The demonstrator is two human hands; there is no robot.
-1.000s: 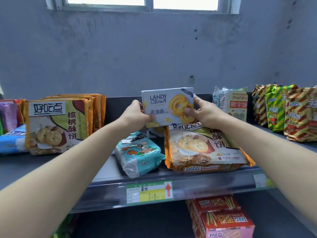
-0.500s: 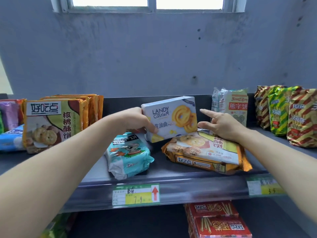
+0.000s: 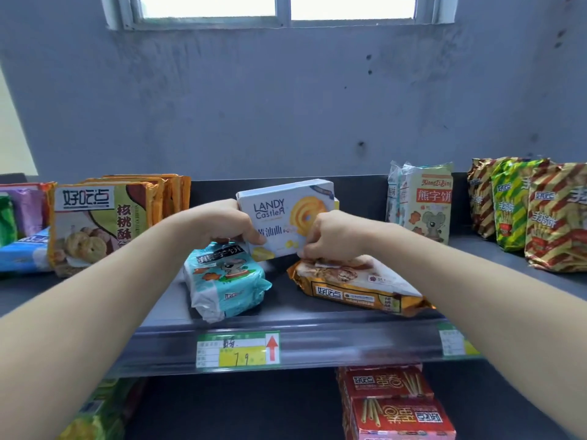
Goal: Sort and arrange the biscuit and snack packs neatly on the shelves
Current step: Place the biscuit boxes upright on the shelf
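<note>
Nearest, below and in front of the left hand [image 3: 227, 223], a teal biscuit pack [image 3: 224, 279] lies flat by the shelf edge [image 3: 317, 341]. Under the right hand [image 3: 333, 236] lies an orange cookie pack [image 3: 355, 285], which its curled fingers pinch at the back edge. The left hand is clamped on the white cookie box [image 3: 286, 217], held tilted between both hands. Lifting the orange pack could knock the box loose; the one-handed hold looks thin.

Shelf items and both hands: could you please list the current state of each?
Landy Castle box: lifted, tilted, gripped by both hands.
Left hand: closed on box.
Right hand: closed on box.
Orange biscuit pack: lying flat.
Blue pack: lying down.
Bear biscuit packs: upright.
</note>
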